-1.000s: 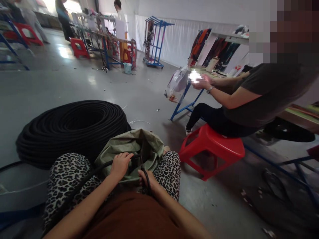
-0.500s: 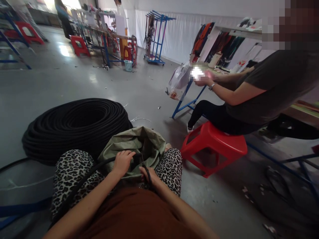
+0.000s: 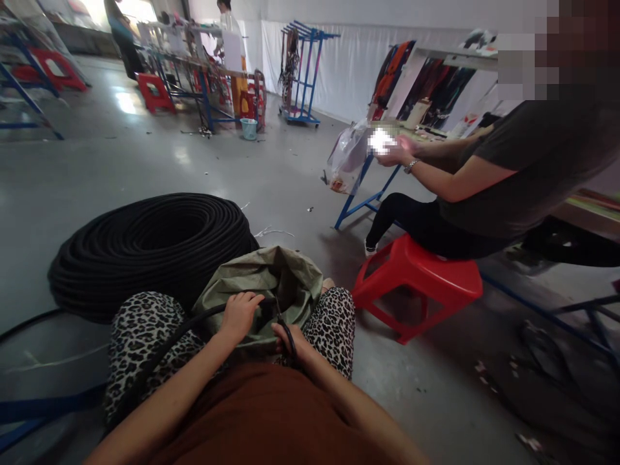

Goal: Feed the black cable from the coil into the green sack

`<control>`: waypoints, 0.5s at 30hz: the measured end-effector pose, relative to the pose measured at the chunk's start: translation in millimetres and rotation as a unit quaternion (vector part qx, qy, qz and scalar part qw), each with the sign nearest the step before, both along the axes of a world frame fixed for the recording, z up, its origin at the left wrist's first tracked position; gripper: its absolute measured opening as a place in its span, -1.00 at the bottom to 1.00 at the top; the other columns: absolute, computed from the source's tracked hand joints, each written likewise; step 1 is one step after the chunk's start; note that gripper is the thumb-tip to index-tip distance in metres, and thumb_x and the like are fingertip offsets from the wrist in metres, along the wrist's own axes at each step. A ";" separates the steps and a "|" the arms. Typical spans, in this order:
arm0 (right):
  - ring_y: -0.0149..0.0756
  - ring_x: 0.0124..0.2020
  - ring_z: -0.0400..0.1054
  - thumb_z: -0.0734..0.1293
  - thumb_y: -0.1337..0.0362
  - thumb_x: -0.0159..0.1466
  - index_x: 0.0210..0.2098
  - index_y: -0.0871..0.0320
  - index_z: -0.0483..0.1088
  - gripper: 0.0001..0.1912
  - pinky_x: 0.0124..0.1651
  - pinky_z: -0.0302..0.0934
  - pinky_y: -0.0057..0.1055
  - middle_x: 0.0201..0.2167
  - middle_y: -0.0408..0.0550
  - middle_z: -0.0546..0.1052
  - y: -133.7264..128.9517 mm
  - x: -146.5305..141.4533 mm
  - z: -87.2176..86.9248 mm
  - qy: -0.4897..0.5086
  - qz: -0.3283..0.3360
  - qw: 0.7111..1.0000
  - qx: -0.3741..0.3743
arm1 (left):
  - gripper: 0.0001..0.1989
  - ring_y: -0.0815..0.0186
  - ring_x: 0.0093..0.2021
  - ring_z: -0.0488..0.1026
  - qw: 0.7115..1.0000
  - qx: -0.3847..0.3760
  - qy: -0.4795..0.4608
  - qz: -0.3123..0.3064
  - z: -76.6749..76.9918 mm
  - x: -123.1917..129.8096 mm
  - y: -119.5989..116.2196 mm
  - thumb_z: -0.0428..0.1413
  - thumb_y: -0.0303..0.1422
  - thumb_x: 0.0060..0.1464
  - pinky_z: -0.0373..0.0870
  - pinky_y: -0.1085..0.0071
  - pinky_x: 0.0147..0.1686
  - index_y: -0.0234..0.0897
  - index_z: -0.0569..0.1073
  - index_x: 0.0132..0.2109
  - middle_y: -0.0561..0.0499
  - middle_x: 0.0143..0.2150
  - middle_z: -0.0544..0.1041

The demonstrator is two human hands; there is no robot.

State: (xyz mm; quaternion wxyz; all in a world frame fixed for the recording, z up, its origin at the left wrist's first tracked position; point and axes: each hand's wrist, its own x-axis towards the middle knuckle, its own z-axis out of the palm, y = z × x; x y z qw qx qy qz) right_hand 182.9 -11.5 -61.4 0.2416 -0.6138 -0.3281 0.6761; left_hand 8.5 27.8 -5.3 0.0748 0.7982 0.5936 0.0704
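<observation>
My left hand (image 3: 239, 316) is wrapped round a black cord (image 3: 169, 342), with its end sticking out past the fingers over an open green sack (image 3: 252, 268). That cord runs back over my left thigh. In my right hand (image 3: 293, 345) is a pair of scissors (image 3: 287, 330) with black handles, the blades pointing up at the cord's end. Whether the blades touch the cord, I cannot tell. The sack stands between my knees, and dark pieces inside it are hard to make out. A large coil of black cord (image 3: 121, 258) lies on the floor at the left.
A co-worker (image 3: 513, 174) sits on a red stool (image 3: 431, 271) to my right, at a table with blue legs. Behind stand a blue rack (image 3: 307, 77), a small bucket (image 3: 248, 128) and worktables with other people. Blue bars (image 3: 48, 403) are low at my left.
Hardly anything differs. My hands keep their places on the cord and the scissors, and the view has shifted very slightly.
</observation>
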 end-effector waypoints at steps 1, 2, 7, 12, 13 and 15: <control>-0.43 -0.68 0.20 0.34 0.08 0.26 -0.47 0.18 0.33 -0.69 -0.56 0.11 -0.50 -0.66 -0.20 0.31 0.2 -0.2 0.1 -0.002 -0.001 1.000 -0.007 | -0.63 0.15 -0.02 0.43 1.000 -0.002 0.001 -0.001 0.1 0.0 0.1 -0.01 -0.44 0.20 0.24 0.21 -0.04 -0.11 0.50 0.09 -0.09 -0.01 0.56; -0.44 -0.68 0.21 0.33 0.10 0.27 -0.46 0.18 0.33 -0.70 -0.56 0.12 -0.50 -0.66 -0.20 0.31 0.4 -0.5 0.1 -0.006 -0.002 1.000 -0.016 | -0.64 0.15 -0.02 0.43 1.000 -0.004 0.001 -0.002 0.2 -0.1 0.1 -0.01 -0.44 0.20 0.24 0.21 -0.05 -0.11 0.50 0.09 -0.09 -0.01 0.56; -0.45 -0.68 0.21 0.30 0.12 0.30 -0.45 0.19 0.33 -0.71 -0.56 0.12 -0.52 -0.66 -0.22 0.32 1.5 -1.7 0.0 -0.016 0.003 0.999 -0.027 | -0.65 0.15 -0.02 0.43 1.000 -0.010 0.007 -0.006 0.3 -1.6 0.4 -0.01 -0.43 0.21 0.23 0.21 -0.05 -0.11 0.50 0.08 -0.08 0.00 0.56; -0.45 -0.67 0.23 0.34 0.06 0.26 -0.45 0.18 0.33 -0.67 -0.55 0.12 -0.53 -0.65 -0.23 0.32 2.2 -2.1 -3.6 -0.017 0.009 0.999 -0.034 | -0.65 0.18 -0.02 0.42 1.000 -0.024 0.007 -0.018 2.1 -4.0 0.5 0.00 -0.43 0.20 0.23 0.23 -0.04 -0.10 0.50 0.07 -0.07 -0.01 0.56; -0.45 -0.67 0.23 0.34 0.06 0.27 -0.45 0.18 0.33 -0.68 -0.55 0.12 -0.53 -0.65 -0.22 0.32 2.5 -2.1 -5.3 -0.017 0.010 0.999 -0.033 | -0.65 0.18 -0.02 0.42 0.999 -0.026 0.008 -0.021 2.2 -4.6 0.7 0.00 -0.44 0.20 0.23 0.23 -0.04 -0.10 0.50 0.07 -0.07 -0.02 0.56; -0.44 -0.67 0.23 0.31 0.07 0.29 -0.44 0.18 0.33 -0.69 -0.55 0.13 -0.52 -0.65 -0.21 0.33 3.0 -2.0 -9.3 -0.017 0.012 0.999 -0.031 | -0.66 0.18 -0.02 0.42 0.999 -0.029 0.008 -0.027 1.7 -5.5 1.5 0.01 -0.44 0.19 0.23 0.23 -0.04 -0.09 0.50 0.06 -0.06 -0.02 0.56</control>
